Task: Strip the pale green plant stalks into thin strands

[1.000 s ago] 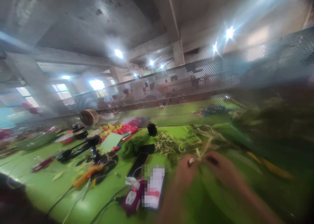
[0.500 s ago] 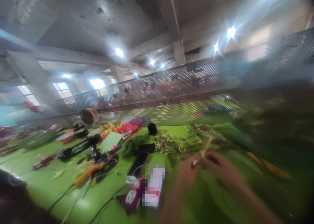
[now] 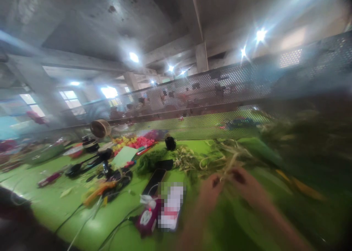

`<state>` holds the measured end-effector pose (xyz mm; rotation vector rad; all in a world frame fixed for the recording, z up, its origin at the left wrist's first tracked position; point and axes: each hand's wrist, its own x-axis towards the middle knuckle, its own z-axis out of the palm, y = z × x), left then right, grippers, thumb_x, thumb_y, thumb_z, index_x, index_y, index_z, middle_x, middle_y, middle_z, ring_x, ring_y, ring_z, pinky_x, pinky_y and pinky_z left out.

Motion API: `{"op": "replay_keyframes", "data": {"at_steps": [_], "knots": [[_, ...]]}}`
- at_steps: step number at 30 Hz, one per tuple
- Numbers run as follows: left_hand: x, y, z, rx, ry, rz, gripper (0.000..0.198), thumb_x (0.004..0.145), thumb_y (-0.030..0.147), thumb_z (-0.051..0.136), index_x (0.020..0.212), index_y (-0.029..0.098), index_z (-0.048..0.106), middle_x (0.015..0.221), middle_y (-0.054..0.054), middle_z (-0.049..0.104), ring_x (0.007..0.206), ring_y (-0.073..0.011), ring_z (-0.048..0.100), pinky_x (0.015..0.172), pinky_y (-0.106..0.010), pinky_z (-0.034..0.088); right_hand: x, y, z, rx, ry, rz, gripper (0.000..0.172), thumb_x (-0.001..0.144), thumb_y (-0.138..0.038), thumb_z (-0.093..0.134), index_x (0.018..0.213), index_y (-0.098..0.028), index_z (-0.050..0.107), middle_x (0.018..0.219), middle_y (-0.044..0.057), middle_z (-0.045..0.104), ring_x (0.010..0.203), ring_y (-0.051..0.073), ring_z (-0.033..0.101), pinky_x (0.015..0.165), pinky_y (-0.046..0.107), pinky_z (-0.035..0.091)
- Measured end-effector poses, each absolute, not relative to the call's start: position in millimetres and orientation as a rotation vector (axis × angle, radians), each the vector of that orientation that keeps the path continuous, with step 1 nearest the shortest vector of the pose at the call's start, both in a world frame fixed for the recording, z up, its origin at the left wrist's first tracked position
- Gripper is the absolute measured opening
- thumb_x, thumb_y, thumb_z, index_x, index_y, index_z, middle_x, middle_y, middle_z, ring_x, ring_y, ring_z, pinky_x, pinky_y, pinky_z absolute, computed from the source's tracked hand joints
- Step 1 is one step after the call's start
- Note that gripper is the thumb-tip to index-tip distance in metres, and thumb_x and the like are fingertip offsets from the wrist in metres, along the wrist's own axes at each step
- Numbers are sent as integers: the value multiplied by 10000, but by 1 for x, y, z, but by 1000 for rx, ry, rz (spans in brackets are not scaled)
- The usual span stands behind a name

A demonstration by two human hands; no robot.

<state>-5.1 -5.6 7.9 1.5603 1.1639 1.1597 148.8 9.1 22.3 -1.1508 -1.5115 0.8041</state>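
Side by side at the lower right, both my hands are closed around a pale, stem-like strand (image 3: 228, 167). My left hand (image 3: 210, 189) pinches its lower end, and my right hand (image 3: 246, 185) is curled just beside it, fingers partly blurred. The strand leans up and to the right toward a loose heap of similar pale strands (image 3: 233, 148) behind my hands. To the left of that heap lie a bunch of small pale green sprigs (image 3: 185, 159) and a dark green leafy bunch (image 3: 147, 161).
A lit phone (image 3: 172, 207), a dark phone (image 3: 154, 181) and a purple power socket (image 3: 148, 218) lie left of my hands. Farther left are an orange glue gun (image 3: 99, 193), cables, and pink and yellow pieces (image 3: 143, 141). A perforated metal screen (image 3: 189, 122) stands behind.
The strand between my hands now points up and right, longer in view than the short pale end seen before. My hands have barely shifted, staying close together.
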Motion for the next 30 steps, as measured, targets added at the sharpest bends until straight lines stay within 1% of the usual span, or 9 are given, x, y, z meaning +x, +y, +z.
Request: {"op": "replay_keyframes", "data": {"at_steps": [2, 3, 6, 7, 13, 18, 23, 26, 30], "knots": [[-7, -3, 3, 1621, 1200, 1159, 80, 777, 195, 514, 786, 151, 581, 682, 13, 519, 647, -114, 444, 617, -231, 342, 153, 16, 15, -1049, -1649, 680, 344, 663, -354, 665, 984, -231, 677, 988, 56, 691, 896, 233, 618, 805, 350, 468], [-8, -2, 1, 1652, 1221, 1159, 78, 762, 158, 509, 784, 150, 583, 696, 9, 531, 664, -116, 453, 628, -231, 345, 154, 19, 13, -1022, -1722, 620, 349, 657, -352, 680, 988, -243, 686, 1019, 57, 685, 937, 242, 607, 835, 362, 456], [-8, -1, 1, 1695, 1247, 1122, 75, 747, 136, 516, 754, 151, 589, 686, 6, 541, 670, -120, 465, 641, -234, 350, 155, 19, 12, -1048, -1814, 548, 147, 702, -336, 647, 787, -237, 715, 861, 56, 699, 870, 246, 617, 795, 369, 453], [-8, -2, 2, 1686, 1230, 1107, 72, 755, 153, 522, 757, 152, 594, 687, 5, 548, 668, -121, 470, 641, -237, 353, 155, 17, 13, -1077, -1790, 560, 134, 722, -336, 627, 743, -230, 707, 806, 54, 697, 828, 241, 622, 764, 363, 457], [-4, -9, 12, 1538, 1012, 1123, 107, 774, 211, 554, 846, 158, 613, 688, 4, 553, 655, -119, 492, 646, -239, 382, 149, 5, 22, -1238, -1543, 644, 173, 721, -377, 613, 677, -223, 676, 692, 29, 680, 694, 210, 620, 625, 311, 441], [-4, -7, 8, 1481, 985, 1147, 122, 783, 262, 592, 836, 156, 623, 666, -1, 558, 629, -117, 501, 624, -238, 393, 150, 5, 28, -1235, -1456, 871, 169, 676, -375, 643, 694, -208, 665, 716, 26, 694, 724, 208, 628, 668, 291, 458], [-7, -1, -1, 1408, 1093, 1190, 190, 765, 297, 636, 885, 152, 614, 772, -38, 624, 706, -145, 570, 641, -247, 422, 153, 6, 30, -1155, -1505, 981, 177, 649, -349, 647, 749, -207, 676, 754, 28, 722, 728, 205, 639, 691, 289, 474], [-9, -1, -2, 1359, 1086, 1228, 185, 750, 250, 642, 900, 150, 600, 829, -48, 630, 740, -141, 570, 658, -241, 429, 152, 5, 32, -1214, -1502, 965, 160, 621, -342, 643, 700, -204, 658, 690, 23, 702, 686, 201, 627, 645, 288, 469], [-10, -2, 0, 1397, 1017, 1272, 200, 737, 142, 603, 931, 161, 558, 881, -46, 623, 775, -133, 569, 672, -234, 427, 149, 4, 30, -1241, -1606, 1002, 211, 652, -409, 623, 642, -198, 628, 608, 5, 650, 589, 164, 566, 559, 270, 428]]}}
